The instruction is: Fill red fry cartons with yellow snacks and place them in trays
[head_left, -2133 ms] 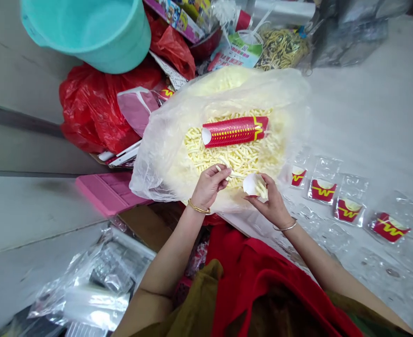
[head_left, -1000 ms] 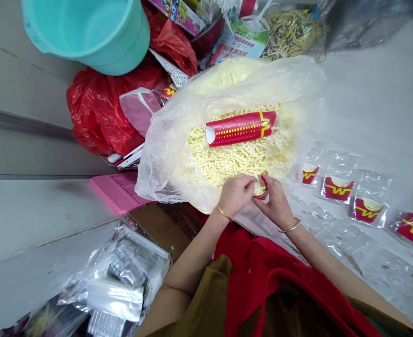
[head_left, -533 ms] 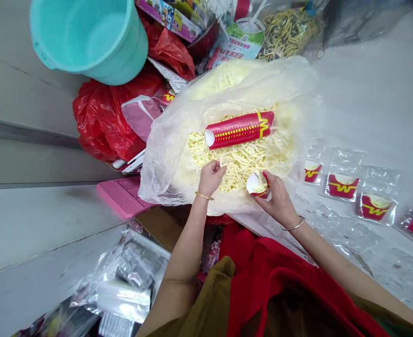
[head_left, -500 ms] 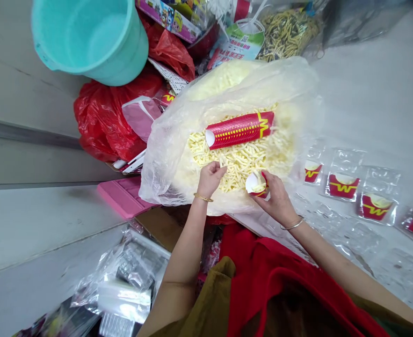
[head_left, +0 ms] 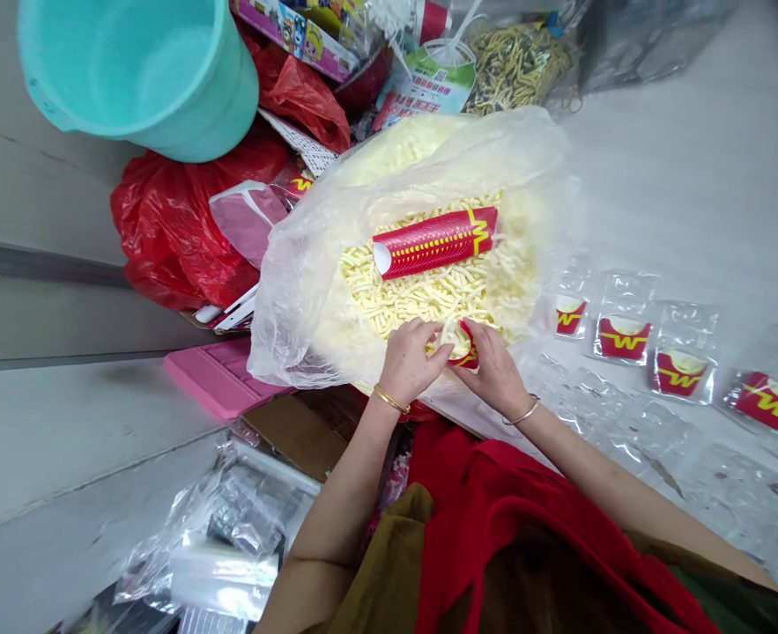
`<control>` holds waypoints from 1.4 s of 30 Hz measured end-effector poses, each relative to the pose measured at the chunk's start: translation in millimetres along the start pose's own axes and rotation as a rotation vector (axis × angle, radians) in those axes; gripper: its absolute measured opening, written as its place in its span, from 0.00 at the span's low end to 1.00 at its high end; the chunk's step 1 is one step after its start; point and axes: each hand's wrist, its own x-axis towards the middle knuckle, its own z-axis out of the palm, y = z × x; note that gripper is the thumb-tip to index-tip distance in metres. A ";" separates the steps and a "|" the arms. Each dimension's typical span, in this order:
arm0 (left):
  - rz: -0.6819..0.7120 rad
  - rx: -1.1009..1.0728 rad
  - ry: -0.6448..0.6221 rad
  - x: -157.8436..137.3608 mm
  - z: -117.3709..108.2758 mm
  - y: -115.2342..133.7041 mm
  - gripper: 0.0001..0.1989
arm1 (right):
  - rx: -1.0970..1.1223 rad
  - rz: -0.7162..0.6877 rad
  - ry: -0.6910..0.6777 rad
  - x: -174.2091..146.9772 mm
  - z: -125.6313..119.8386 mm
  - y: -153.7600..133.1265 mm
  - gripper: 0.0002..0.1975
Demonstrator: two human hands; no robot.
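The left hand [head_left: 411,363] and the right hand [head_left: 498,374] meet at the near edge of a translucent bag [head_left: 289,304], whose open middle shows a bed of pale sticks [head_left: 421,304]. The right hand holds a red box [head_left: 469,357] between thumb and fingers, its mouth facing the other hand. The left hand's thumb and fingers are drawn narrow at that mouth, with some sticks at their tips; whether they pinch these or only press them in, I cannot tell.

At twelve o'clock from the hands, a long stack [head_left: 434,244] of nested red boxes lies on the sticks, its pale end towards nine o'clock. Around three o'clock, a row of clear pouches [head_left: 679,374], each with a red piece inside, lies on the tabletop [head_left: 659,194]. A pink tray [head_left: 223,379] sits at nine o'clock, and a turquoise bucket [head_left: 230,97] at ten.

The step in hand looks like filling the box and settling its sticks. The next move, I judge, calls for the right hand to keep the box steady without squashing its mouth, while the left hand works the sticks in and evens their ends.
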 end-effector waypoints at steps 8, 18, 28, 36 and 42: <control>0.162 0.228 -0.296 5.4 45.5 36.8 0.10 | 0.055 -0.052 0.029 -26.9 -6.2 24.7 0.32; 0.002 0.434 0.031 63.3 20.7 -12.3 0.13 | 0.000 0.020 0.099 -21.0 -20.9 34.3 0.35; -0.209 -0.356 0.021 47.3 7.6 -30.2 0.05 | -0.009 0.048 0.104 -14.9 -22.2 35.5 0.36; -0.121 -0.403 -0.138 20.8 -4.5 5.0 0.07 | -0.008 0.026 0.049 0.6 -15.0 7.2 0.36; 0.120 0.167 -0.087 -10.0 8.3 45.1 0.09 | -0.005 -0.011 0.070 -5.8 -14.3 -1.6 0.35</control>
